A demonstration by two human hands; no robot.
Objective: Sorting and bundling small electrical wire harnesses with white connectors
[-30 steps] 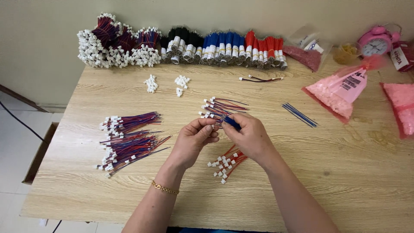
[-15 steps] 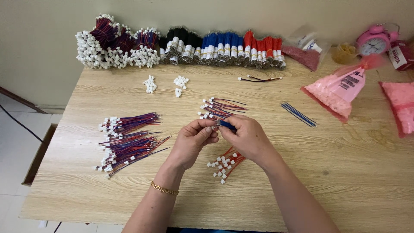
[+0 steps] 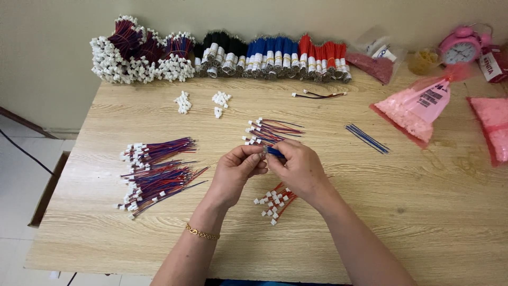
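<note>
Both hands, left hand (image 3: pixel 238 167) and right hand (image 3: pixel 296 167), pinch a blue wire (image 3: pixel 275 152) together above the desk (image 3: pixel 423 212). A small connector seems hidden between the fingertips; a loose pinch could drop it among the red leads (image 3: pixel 275 201).

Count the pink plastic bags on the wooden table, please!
2. One pink plastic bag lies at the table's back right, beside the pink alarm clock; the other lies at the right edge, partly cut off.

We see a pink alarm clock (image 3: pixel 462 46) at the table's (image 3: pixel 159 249) far right corner; pink bags (image 3: pixel 418 108) beside it; bundled wires (image 3: pixel 275 55) along the wall.
</note>
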